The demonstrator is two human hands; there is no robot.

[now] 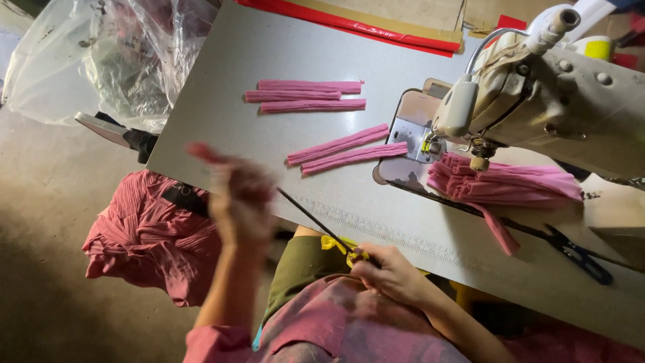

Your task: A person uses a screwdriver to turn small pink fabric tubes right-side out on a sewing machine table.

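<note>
My left hand (pixel 240 202) is raised and blurred over the table's near edge, pinching a pink fabric strip (pixel 201 153) whose end sticks up to the left. A thin dark rod (pixel 312 218) runs from that hand down to my right hand (pixel 390 272), which grips its lower end beside a bit of yellow cloth (pixel 339 245) at my lap. Three pink strips (pixel 309 95) lie stacked at the table's far side. Two more pink strips (pixel 346 149) lie slanted near the sewing machine.
A cream sewing machine (pixel 551 94) stands at the right with a heap of pink strips (pixel 504 183) under its arm. Black scissors (pixel 578 254) lie on the grey table (pixel 222 114). A pink cloth bundle (pixel 154 235) and clear plastic bags (pixel 107 54) sit on the floor at left.
</note>
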